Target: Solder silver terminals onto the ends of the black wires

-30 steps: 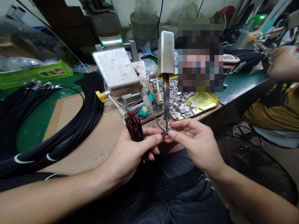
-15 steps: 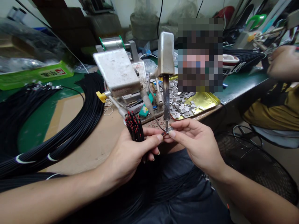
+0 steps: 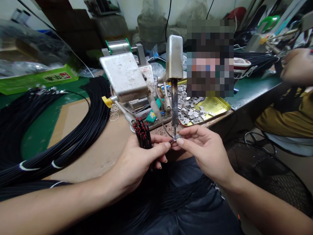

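Observation:
My left hand (image 3: 144,151) is wrapped round a bundle of black cables (image 3: 143,133) whose ends show red wires. Between its thumb and forefinger, one cable end points right. A small metal USB connector (image 3: 178,137) is pinched between the thumb and forefinger of my right hand (image 3: 205,145). The cable end and the connector meet right under the tip of an upright soldering iron (image 3: 174,107). A thin feed tube (image 3: 164,127) from the solder feeder (image 3: 124,73) reaches the same spot. The joint itself is too small to make out.
A yellow metal tray (image 3: 217,106) holds many loose connectors. Coiled black cables (image 3: 97,120) lie on cardboard at the left, near a green box (image 3: 39,80). A solder spool (image 3: 118,46) sits behind the feeder. A black fan (image 3: 259,176) stands low right; another person's arm (image 3: 297,67) is beyond.
The view has shifted very slightly. Both hands keep their hold under the iron tip, with the cable end and connector in nearly the same place.

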The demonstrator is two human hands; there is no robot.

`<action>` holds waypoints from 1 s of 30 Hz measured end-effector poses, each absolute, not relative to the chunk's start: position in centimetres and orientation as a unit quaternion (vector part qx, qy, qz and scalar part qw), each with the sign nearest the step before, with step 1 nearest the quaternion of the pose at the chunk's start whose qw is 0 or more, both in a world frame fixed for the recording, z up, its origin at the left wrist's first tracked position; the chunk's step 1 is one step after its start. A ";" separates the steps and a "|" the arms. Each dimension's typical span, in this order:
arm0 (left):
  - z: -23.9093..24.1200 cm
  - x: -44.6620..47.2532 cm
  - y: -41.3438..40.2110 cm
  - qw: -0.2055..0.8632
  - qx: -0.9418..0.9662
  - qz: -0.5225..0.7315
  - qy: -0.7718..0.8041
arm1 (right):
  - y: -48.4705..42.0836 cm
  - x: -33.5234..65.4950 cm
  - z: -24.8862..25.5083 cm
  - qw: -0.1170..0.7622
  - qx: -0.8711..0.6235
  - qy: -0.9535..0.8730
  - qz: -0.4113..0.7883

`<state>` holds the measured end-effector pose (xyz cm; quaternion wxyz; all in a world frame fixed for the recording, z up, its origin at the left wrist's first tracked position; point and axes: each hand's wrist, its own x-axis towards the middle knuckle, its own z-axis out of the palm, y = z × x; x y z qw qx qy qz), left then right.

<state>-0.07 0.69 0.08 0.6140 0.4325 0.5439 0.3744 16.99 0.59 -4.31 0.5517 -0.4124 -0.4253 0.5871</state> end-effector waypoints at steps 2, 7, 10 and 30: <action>0.0 -0.1 0.7 0.615 0.441 0.362 0.544 | 0.6 16.9 -4.4 0.551 -0.410 -0.429 0.587; -0.3 -0.3 0.7 0.630 0.451 0.338 0.534 | 0.5 16.8 -4.4 0.551 -0.415 -0.414 0.594; -0.3 -0.3 0.7 0.639 0.445 0.343 0.525 | 0.4 16.8 -4.2 0.548 -0.424 -0.406 0.596; -0.1 -0.3 0.5 0.635 0.448 0.331 0.535 | 0.0 16.4 -4.1 0.576 -0.421 -0.387 0.584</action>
